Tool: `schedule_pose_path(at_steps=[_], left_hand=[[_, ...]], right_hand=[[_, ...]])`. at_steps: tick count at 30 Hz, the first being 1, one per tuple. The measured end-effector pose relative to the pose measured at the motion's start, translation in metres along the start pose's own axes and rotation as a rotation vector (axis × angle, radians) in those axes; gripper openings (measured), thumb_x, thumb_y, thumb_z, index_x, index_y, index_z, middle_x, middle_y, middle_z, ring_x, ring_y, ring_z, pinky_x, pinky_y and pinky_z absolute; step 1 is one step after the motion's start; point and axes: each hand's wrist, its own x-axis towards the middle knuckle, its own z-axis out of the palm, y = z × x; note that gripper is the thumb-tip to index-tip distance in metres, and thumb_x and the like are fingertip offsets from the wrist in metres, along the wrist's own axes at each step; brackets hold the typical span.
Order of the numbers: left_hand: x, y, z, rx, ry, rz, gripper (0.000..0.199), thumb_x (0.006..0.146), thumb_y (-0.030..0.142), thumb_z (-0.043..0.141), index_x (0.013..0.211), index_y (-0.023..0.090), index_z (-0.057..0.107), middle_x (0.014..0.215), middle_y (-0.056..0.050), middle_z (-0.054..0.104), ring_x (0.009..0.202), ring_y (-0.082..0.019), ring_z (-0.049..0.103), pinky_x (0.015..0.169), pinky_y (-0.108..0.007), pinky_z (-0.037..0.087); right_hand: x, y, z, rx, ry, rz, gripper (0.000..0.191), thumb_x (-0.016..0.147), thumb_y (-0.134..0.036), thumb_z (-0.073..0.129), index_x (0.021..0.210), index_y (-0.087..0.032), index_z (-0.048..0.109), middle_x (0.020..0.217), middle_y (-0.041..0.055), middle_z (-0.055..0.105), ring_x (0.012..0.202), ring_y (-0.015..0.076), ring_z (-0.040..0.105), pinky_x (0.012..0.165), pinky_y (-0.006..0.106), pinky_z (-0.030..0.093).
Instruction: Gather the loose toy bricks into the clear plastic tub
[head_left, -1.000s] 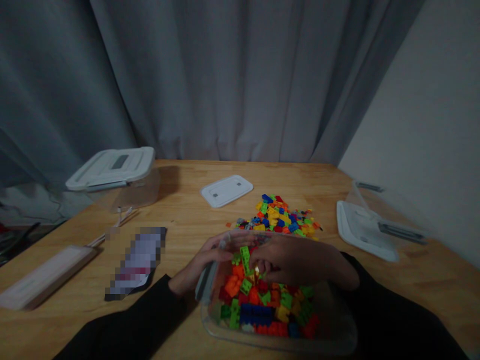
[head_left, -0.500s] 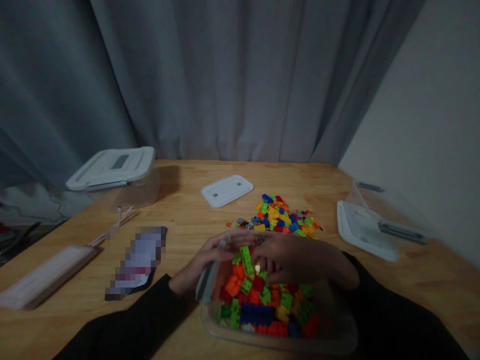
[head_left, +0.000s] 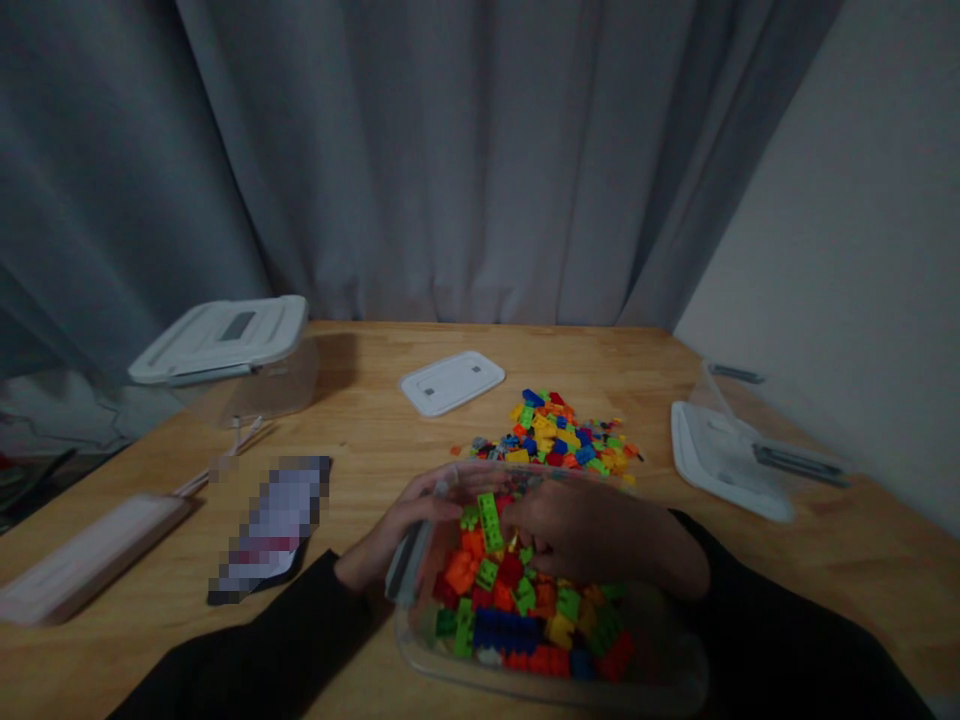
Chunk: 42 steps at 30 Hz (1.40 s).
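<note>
A clear plastic box (head_left: 442, 668) stands at the table's near edge, holding many toy building bricks (head_left: 510, 630) in green, orange, red, blue and yellow. My left hand (head_left: 412, 510) is closed on its far left corner, with the thumb over the rim and the fingers along the far wall. Inside the box, my right hand (head_left: 585, 525) reaches down over the bricks with curled fingers. What its fingertips hold, if anything, is hidden. A long green brick (head_left: 490, 522) lies just left of those fingers.
Beyond the box lies a pile of loose bricks (head_left: 555, 432). A flat white lid (head_left: 452, 383) lies farther back. A lidded box (head_left: 225, 345), a power strip (head_left: 97, 555) and a blurred-out phone-like object (head_left: 274, 525) are at left. Another clear box (head_left: 772, 425) stands right on a white lid (head_left: 731, 475).
My right hand has shifted slightly among the bricks, its fingers more curled and lower. My left hand keeps its hold on the box. The view has moved a little.
</note>
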Motion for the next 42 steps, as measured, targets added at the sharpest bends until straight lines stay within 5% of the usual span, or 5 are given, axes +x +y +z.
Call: schedule_pose_path(at_steps=[11, 17, 23, 36, 42], left_hand=[[0.0, 0.0, -0.002, 0.054, 0.039, 0.029, 0.064, 0.073, 0.01, 0.059, 0.136, 0.02, 0.066, 0.143, -0.013, 0.066, 0.14, -0.036, 0.052, 0.122, -0.06, 0.023], [-0.002, 0.0, 0.003, 0.005, 0.011, 0.027, 0.064, 0.074, 0.012, 0.058, 0.137, 0.016, 0.064, 0.146, -0.014, 0.063, 0.142, -0.037, 0.05, 0.124, -0.06, 0.02], [-0.003, -0.001, 0.004, -0.039, 0.026, 0.007, 0.063, 0.076, 0.011, 0.055, 0.138, 0.017, 0.063, 0.149, -0.013, 0.06, 0.144, -0.034, 0.049, 0.126, -0.058, 0.016], [-0.002, 0.0, 0.003, -0.024, 0.023, 0.036, 0.063, 0.073, 0.008, 0.058, 0.135, 0.019, 0.066, 0.145, -0.012, 0.064, 0.141, -0.035, 0.052, 0.126, -0.058, 0.018], [-0.002, 0.0, 0.0, 0.028, 0.036, 0.023, 0.063, 0.076, 0.009, 0.056, 0.137, 0.019, 0.065, 0.147, -0.011, 0.063, 0.143, -0.035, 0.049, 0.124, -0.058, 0.021]], right_hand=[[-0.003, 0.004, -0.039, 0.375, -0.044, 0.027, 0.017, 0.089, -0.021, 0.067, 0.106, -0.019, 0.067, 0.095, 0.0019, 0.073, 0.081, 0.0139, 0.066, 0.073, 0.026, 0.05], [-0.013, 0.025, -0.06, 0.295, 0.199, 0.277, 0.019, 0.092, -0.028, 0.064, 0.109, -0.022, 0.067, 0.102, 0.0033, 0.074, 0.086, 0.0167, 0.068, 0.075, 0.026, 0.05], [-0.006, 0.05, -0.049, -0.032, 0.453, 0.363, 0.018, 0.094, -0.019, 0.056, 0.11, -0.017, 0.064, 0.112, 0.0113, 0.069, 0.105, 0.0249, 0.064, 0.091, 0.037, 0.05], [-0.009, 0.024, -0.057, 0.037, 0.438, 0.211, 0.015, 0.097, -0.026, 0.061, 0.109, -0.019, 0.065, 0.109, 0.0081, 0.07, 0.102, 0.0215, 0.065, 0.089, 0.034, 0.05], [-0.011, -0.004, -0.061, 0.338, 0.132, 0.035, 0.017, 0.093, -0.029, 0.069, 0.109, -0.022, 0.069, 0.104, 0.0021, 0.074, 0.088, 0.0145, 0.068, 0.08, 0.027, 0.051]])
